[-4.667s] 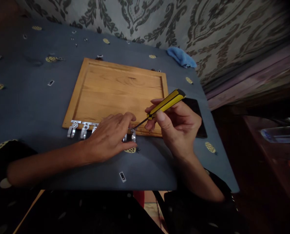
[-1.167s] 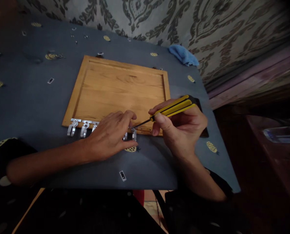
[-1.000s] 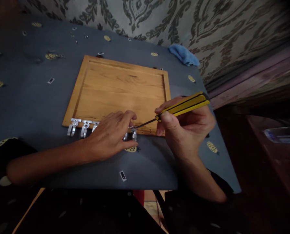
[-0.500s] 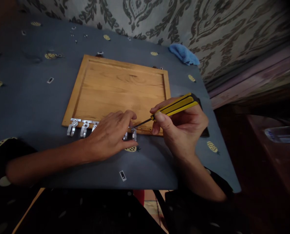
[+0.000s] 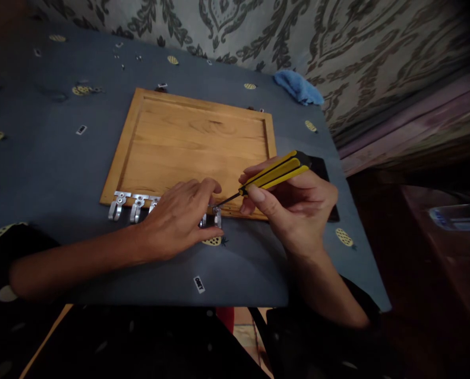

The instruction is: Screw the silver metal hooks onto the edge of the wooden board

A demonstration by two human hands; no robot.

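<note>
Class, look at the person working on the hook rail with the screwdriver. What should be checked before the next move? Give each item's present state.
1. Screwdriver firmly gripped in right hand: ok.
2. Tip seated properly: cannot tell, too small.
3. Left hand pressing on the hook rail: ok.
4. Left fingertips clear of the tip: not ok, the index finger lies right beside it.
5. Wooden board flat on the table: ok.

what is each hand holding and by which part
Right hand grips the screwdriver by its yellow-and-black handle; left hand lies over the metal hooks, any pinch is hidden.
</note>
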